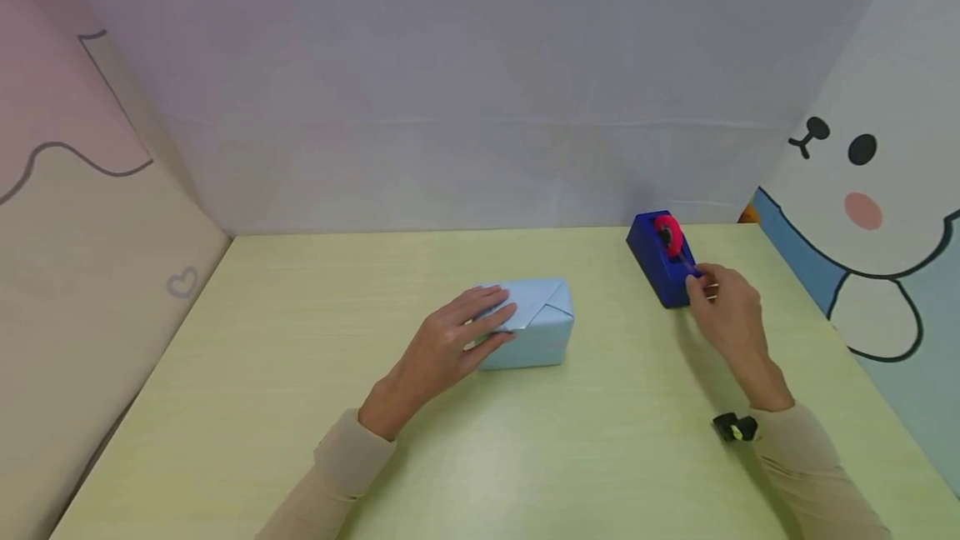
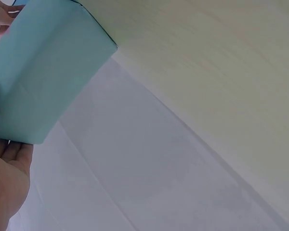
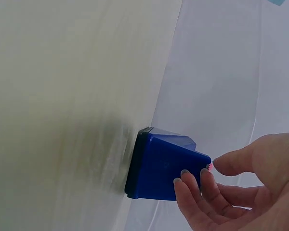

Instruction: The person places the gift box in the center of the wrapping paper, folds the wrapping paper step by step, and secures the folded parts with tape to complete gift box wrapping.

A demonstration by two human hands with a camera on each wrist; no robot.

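Observation:
A box wrapped in light blue paper (image 1: pixel 551 340) sits on the table, a folded triangular flap showing on its top. My left hand (image 1: pixel 450 336) rests on the left part of the box with fairly straight fingers. The left wrist view has the plain side of the wrapped box (image 2: pixel 53 67) and several fingers of the left hand (image 2: pixel 9 178) at its end. Toward the back right stands a blue tape dispenser (image 1: pixel 652 261) with a red-cored tape roll (image 1: pixel 670 233). At its front lip my right hand (image 1: pixel 727 307) pinches the tape end between thumb and forefinger; the clear tape itself is hardly visible.
A small black object (image 1: pixel 733 427) appears beside the right sleeve. Behind the pale wooden table (image 1: pixel 487 465) rises a white sheet (image 1: pixel 465 90). Cartoon-printed panels (image 1: pixel 885 190) border it on the right and left.

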